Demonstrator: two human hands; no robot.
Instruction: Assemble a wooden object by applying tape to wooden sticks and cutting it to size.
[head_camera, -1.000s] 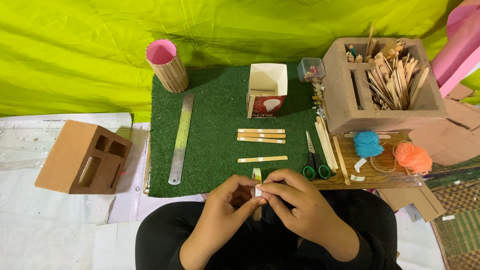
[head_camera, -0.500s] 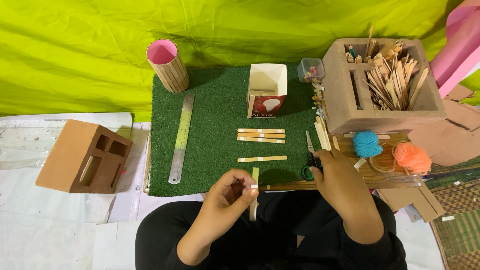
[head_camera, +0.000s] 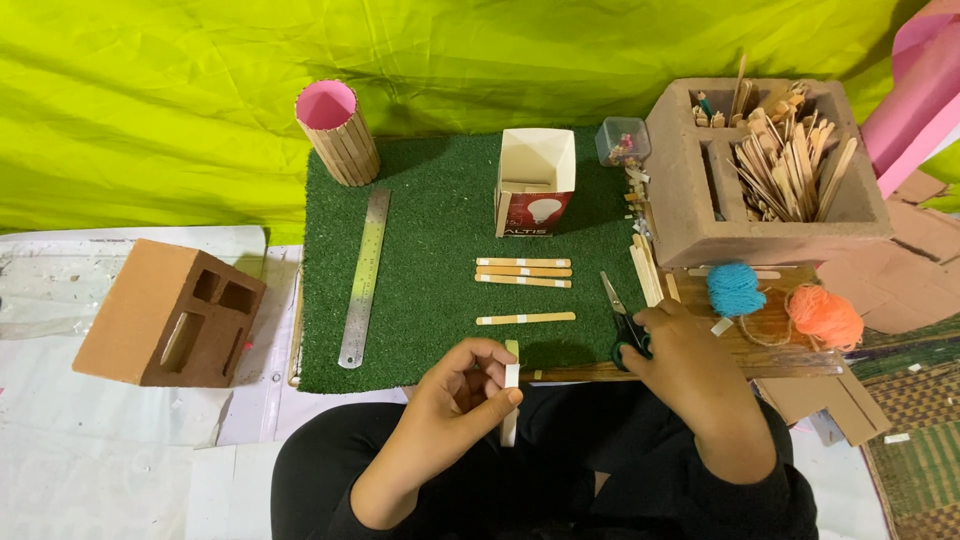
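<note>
My left hand (head_camera: 462, 398) pinches a pale wooden craft stick (head_camera: 511, 392) upright-ish over my lap, at the near edge of the green turf mat (head_camera: 430, 230). My right hand (head_camera: 690, 372) rests on the green-handled scissors (head_camera: 622, 320) at the mat's right edge, fingers curled over the handles. On the mat lie three sticks side by side (head_camera: 523, 272) and one single stick (head_camera: 525, 319) below them.
A metal ruler (head_camera: 364, 277) lies on the mat's left, a pink-lined stick cup (head_camera: 338, 132) and small open box (head_camera: 536, 182) at the back. A brown block holder full of sticks (head_camera: 770, 165) stands right, with blue (head_camera: 735, 289) and orange yarn (head_camera: 824, 315). A brown hollow block (head_camera: 170, 313) sits left.
My right hand left the stick that both hands were holding and moved right onto the scissors. My left hand kept the stick and stayed near my lap.
</note>
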